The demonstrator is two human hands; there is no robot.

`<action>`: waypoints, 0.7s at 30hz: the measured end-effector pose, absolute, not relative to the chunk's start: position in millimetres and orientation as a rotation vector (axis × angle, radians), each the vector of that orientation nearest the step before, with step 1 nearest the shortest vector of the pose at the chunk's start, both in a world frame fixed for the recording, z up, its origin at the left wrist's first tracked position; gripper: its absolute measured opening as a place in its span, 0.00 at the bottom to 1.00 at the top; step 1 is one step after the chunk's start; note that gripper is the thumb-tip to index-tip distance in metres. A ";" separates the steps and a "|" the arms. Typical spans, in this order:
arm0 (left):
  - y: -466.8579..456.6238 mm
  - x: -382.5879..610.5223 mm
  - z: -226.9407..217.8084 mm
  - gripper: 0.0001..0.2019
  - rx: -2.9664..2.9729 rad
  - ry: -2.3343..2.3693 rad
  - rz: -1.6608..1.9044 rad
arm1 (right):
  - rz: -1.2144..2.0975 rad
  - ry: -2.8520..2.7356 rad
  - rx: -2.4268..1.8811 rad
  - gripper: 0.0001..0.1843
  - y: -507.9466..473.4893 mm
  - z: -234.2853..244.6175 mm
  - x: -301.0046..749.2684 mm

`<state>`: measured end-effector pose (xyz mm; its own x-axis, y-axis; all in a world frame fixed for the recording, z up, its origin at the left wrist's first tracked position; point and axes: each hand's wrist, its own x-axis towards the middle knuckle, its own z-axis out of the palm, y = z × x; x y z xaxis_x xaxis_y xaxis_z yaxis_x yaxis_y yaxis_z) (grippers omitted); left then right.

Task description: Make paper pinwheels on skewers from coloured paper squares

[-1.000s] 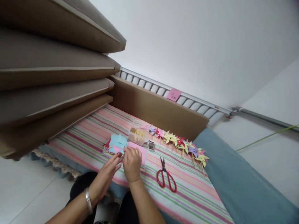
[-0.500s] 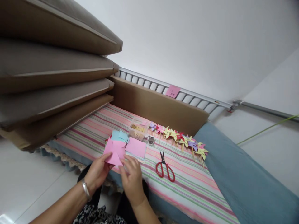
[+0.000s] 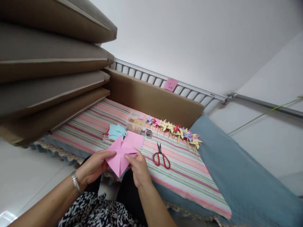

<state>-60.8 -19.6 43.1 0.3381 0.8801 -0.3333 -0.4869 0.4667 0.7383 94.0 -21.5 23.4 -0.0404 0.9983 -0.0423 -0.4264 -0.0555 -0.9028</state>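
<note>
Between my two hands is a pink square of paper [image 3: 120, 155], turned corner-down, with slits running from its corners toward the middle. My left hand [image 3: 100, 162] pinches its left corner, thumb on top. On the right side my right hand [image 3: 138, 165] grips the paper near a slit, its thumb on the face; the fingers behind are hidden. Just beyond lie a stack of pink paper [image 3: 136, 140] and some light blue cut paper [image 3: 115, 131]. Red-handled scissors [image 3: 161, 156] rest on the striped cloth, blades slightly apart, to the right of my right hand.
A clear plastic box [image 3: 135, 123] of small sticks and a small metal clip [image 3: 148, 133] stand behind the paper. Several paper pinwheels [image 3: 175, 129] line the cardboard panel [image 3: 151, 97]. Stacked cushions [image 3: 52, 72] rise at the left. A blue cover [image 3: 236, 164] borders the striped cloth [image 3: 184, 176].
The pink paper has been turned corner-down and brought nearer to me. My right hand has moved up to its right side and now grips it. The whole view has shifted slightly.
</note>
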 end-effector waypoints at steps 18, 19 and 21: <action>-1.7 -52.5 -14.2 0.12 0.435 1.029 1.255 | 0.435 -1.503 -1.651 0.17 34.8 -74.4 176.6; 0.8 -57.9 -16.8 0.13 0.435 1.035 1.241 | 0.370 -1.472 -1.738 0.16 40.2 -79.3 203.2; 3.6 -67.1 -19.7 0.14 0.424 1.050 1.232 | 0.287 -1.411 -1.915 0.13 47.7 -87.4 252.5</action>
<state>-67.1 3.6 -19.7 -0.0318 0.9077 -0.4185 -0.5567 0.3317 0.7616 252.5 47.7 -87.4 0.3733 0.8979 0.2333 0.7356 -0.1332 -0.6642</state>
